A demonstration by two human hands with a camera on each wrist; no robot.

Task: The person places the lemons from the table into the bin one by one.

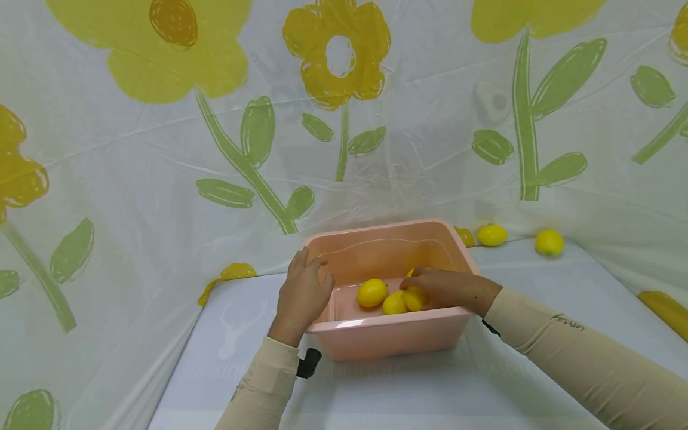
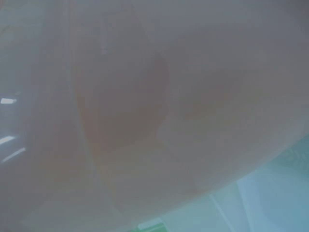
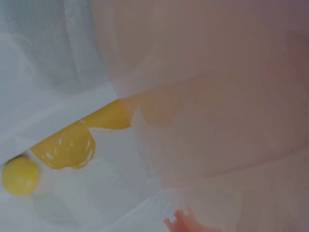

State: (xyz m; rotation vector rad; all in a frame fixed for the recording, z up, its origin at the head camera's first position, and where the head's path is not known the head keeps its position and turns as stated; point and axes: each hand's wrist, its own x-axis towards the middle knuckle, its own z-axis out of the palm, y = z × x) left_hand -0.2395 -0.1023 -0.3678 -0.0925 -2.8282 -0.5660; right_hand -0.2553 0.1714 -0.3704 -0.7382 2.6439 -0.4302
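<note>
A pink plastic basin (image 1: 392, 337) stands on the white table, with several yellow lemons inside. One lemon (image 1: 372, 293) lies nearest the middle and another lemon (image 1: 395, 303) rests just right of it. My right hand (image 1: 451, 289) reaches over the basin's right side and holds a lemon (image 1: 415, 299) low in the basin; part of a further lemon shows behind its fingers. At the left rim, my left hand (image 1: 306, 289) rests with its fingers spread and no lemon in it. Both wrist views are mostly filled by the basin's blurred pink wall (image 2: 120, 111), hiding the hands.
Behind the basin to the right sit two more lemons, one lemon (image 1: 492, 235) near its corner and one lemon (image 1: 549, 243) farther right. A white curtain (image 1: 408, 149) with yellow flowers hangs behind the table (image 1: 537, 334) and along its sides.
</note>
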